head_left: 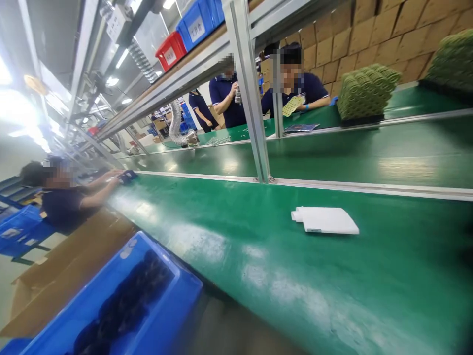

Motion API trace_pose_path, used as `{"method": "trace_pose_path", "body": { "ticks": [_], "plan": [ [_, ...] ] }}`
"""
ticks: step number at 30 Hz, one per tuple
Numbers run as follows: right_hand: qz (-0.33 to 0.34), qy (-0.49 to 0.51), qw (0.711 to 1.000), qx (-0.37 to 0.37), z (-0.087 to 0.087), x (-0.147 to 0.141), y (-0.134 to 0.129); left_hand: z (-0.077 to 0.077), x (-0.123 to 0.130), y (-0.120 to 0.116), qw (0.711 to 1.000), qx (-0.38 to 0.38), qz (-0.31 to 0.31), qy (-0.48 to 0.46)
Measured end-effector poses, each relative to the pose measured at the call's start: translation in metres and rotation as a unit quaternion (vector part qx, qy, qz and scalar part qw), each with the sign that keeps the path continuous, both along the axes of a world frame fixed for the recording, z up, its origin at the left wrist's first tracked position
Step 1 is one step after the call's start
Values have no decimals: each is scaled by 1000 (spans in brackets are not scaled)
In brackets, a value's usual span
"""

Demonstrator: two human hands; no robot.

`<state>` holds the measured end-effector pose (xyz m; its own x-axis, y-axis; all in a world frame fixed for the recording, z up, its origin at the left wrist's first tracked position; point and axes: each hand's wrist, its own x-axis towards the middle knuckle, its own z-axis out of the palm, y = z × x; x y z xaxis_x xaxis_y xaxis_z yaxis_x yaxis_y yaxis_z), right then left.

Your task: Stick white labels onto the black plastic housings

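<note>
Neither of my hands shows in the head view. A white flat bottle-like thing [328,220] with a narrow neck lies on its side on the green bench top [229,217], its neck to the left. Below the bench's near edge, at lower left, stands a blue bin [185,291] with several dark, blurred pieces [125,305] inside; their kind I cannot tell.
An open cardboard box [74,246] stands beyond the bin. A co-worker [66,202] reaches over the bench at left; others work across it. A metal post [251,98] rises from the bench's divider. Green stacked trays [365,91] stand at far right.
</note>
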<state>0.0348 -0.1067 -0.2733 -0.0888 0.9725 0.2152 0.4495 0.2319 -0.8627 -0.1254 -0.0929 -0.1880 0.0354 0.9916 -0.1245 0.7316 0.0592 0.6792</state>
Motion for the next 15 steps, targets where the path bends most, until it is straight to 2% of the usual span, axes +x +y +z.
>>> {"method": "trace_pose_path", "body": {
  "ticks": [4, 6, 8, 11, 13, 15],
  "plan": [
    [-30, -29, 997, -60, -19, 27, -34, -23, 29, -31, 993, -80, -68, -57],
    [-56, -39, 993, -92, -26, 36, -52, -31, 32, -42, 985, -124, -91, -77],
    [-95, -46, 988, -113, -27, 42, -65, -35, 28, -42, 979, -150, -106, -89],
    [-122, -47, 984, -117, -12, 47, -76, -40, 22, -29, 982, -136, -101, -78],
    [-92, -43, 989, -108, 5, 46, -82, -42, 22, -20, 988, -111, -92, -53],
    [-34, -43, 994, -97, 22, 43, -88, -45, 27, -14, 991, -91, -93, -29]
  ]
}}
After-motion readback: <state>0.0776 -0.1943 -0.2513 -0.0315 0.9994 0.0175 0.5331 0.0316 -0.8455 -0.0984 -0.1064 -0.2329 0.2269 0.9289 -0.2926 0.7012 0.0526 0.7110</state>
